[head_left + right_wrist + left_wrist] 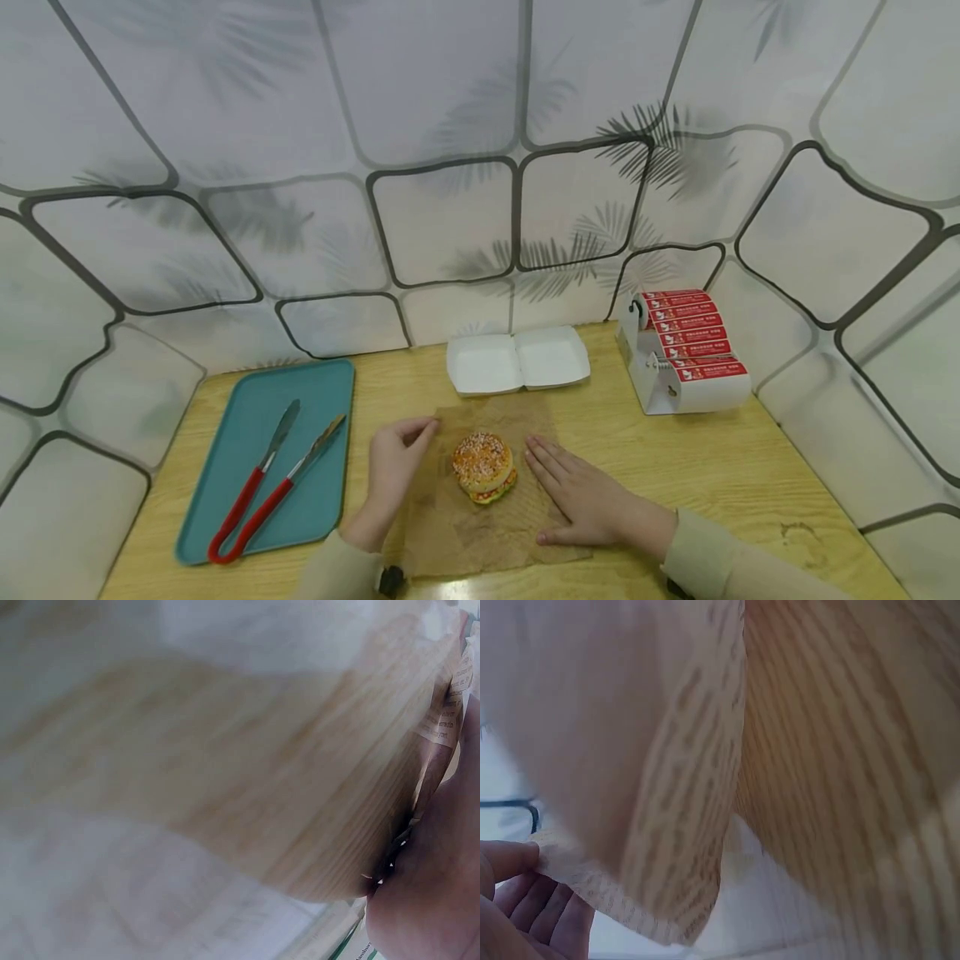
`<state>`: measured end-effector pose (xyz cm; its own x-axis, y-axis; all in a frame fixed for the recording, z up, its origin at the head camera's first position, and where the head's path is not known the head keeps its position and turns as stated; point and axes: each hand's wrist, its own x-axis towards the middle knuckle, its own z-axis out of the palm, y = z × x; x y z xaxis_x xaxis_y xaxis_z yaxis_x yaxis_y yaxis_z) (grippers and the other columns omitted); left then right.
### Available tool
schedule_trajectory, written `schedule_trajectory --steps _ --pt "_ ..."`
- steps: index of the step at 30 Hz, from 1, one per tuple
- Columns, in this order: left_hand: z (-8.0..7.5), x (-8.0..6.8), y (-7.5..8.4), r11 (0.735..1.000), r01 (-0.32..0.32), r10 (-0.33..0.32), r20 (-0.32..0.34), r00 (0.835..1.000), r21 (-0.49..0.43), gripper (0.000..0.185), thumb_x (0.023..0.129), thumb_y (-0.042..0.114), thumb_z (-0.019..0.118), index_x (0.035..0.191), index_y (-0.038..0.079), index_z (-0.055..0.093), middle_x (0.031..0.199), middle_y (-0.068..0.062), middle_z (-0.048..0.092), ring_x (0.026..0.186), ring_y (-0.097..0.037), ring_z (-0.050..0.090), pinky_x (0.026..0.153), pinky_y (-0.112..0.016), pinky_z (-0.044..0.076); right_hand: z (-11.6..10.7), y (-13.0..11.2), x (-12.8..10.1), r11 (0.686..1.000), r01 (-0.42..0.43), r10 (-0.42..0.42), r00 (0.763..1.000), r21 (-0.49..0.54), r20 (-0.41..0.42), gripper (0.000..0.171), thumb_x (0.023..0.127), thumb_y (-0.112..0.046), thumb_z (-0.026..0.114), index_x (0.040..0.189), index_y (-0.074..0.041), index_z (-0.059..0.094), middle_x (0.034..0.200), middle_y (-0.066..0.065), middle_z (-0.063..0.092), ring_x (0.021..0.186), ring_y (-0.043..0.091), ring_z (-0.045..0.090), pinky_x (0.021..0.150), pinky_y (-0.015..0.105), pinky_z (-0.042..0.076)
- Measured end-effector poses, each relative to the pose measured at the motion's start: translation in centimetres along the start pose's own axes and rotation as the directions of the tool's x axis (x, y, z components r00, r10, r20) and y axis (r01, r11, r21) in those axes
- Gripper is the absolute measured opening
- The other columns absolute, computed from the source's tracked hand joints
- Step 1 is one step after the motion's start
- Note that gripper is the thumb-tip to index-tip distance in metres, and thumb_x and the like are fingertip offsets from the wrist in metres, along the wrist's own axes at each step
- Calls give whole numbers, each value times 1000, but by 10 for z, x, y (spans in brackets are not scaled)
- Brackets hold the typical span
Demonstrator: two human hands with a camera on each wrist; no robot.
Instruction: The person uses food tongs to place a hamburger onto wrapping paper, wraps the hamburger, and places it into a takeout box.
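Head view: both sleeves at the bottom edge, hands on a brown paper sheet (pixel 480 517) spread on the wooden table (pixel 750 475). Left hand (pixel 393 475) has fingers curled at the sheet's upper left edge, pinching it. Right hand (pixel 581 492) lies flat, fingers straight, pressing the sheet just right of the burger (pixel 483 465). Burger sits mid-sheet between the hands. White open box (pixel 517 360) behind the sheet; label roll dispenser (pixel 686 350) right; teal tray (pixel 277 450) left, carrying red-handled tongs (pixel 262 492).

Left wrist view: fingertips (pixel 510 859) grip the paper's edge, sheet lifted over the table.

Right wrist view: blurred; palm against paper, finger position cannot be told.
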<state>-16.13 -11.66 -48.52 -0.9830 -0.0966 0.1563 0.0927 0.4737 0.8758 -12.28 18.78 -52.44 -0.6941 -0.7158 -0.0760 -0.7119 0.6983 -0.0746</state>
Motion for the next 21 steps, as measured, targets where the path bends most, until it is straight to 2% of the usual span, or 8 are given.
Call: schedule_trajectory --steps 5,8,10,12,14,17,21 --pt "8 -11 12 991 -115 112 44 993 75 10 96 7 77 101 2 84 98 -14 83 86 -26 80 73 -24 64 0 -1 1 1000 -5 5 1000 6 13 111 98 -83 40 166 3 27 175 24 21 163 39 26 127 48 41" --pt "14 -17 17 968 -209 200 75 977 141 10 95 6 78 101 3 85 98 -11 84 88 -25 82 77 -31 68 1 -1 1 1000 -6 6 1000 10 11 111 98 -83 41 166 3 26 175 24 21 163 38 26 127 48 41" --pt "18 -21 20 941 -282 268 93 959 188 10 94 6 79 102 6 85 99 -9 84 91 -25 83 80 -34 68 2 0 1 1000 -9 9 1000 14 11 111 98 -83 40 166 2 26 176 23 21 163 38 25 127 48 40" --pt "21 -25 23 899 -359 342 111 933 249 10 92 7 81 101 7 85 99 -8 84 90 -23 83 79 -35 68 2 0 1 1000 -13 12 1000 19 15 111 98 -83 40 167 2 25 176 23 20 163 37 25 128 48 40" --pt "23 -30 24 846 -431 410 134 902 315 12 90 7 83 101 9 85 100 -7 84 89 -22 83 78 -35 68 3 0 1 1000 -14 14 1000 23 16 111 97 -83 40 167 2 25 176 22 20 163 37 24 128 48 40" --pt "27 -36 23 749 -521 493 180 851 410 12 89 11 84 101 10 85 103 -6 84 91 -20 83 78 -35 68 3 1 1 1000 -11 11 1000 25 10 111 97 -84 40 167 2 25 176 22 20 163 37 25 127 48 40" --pt "31 -41 16 634 -612 570 250 783 473 17 88 17 86 104 11 85 112 -7 83 100 -21 82 83 -35 68 5 2 1 1000 -2 2 1000 31 -11 111 98 -83 40 167 2 25 176 23 21 163 38 25 126 49 41"
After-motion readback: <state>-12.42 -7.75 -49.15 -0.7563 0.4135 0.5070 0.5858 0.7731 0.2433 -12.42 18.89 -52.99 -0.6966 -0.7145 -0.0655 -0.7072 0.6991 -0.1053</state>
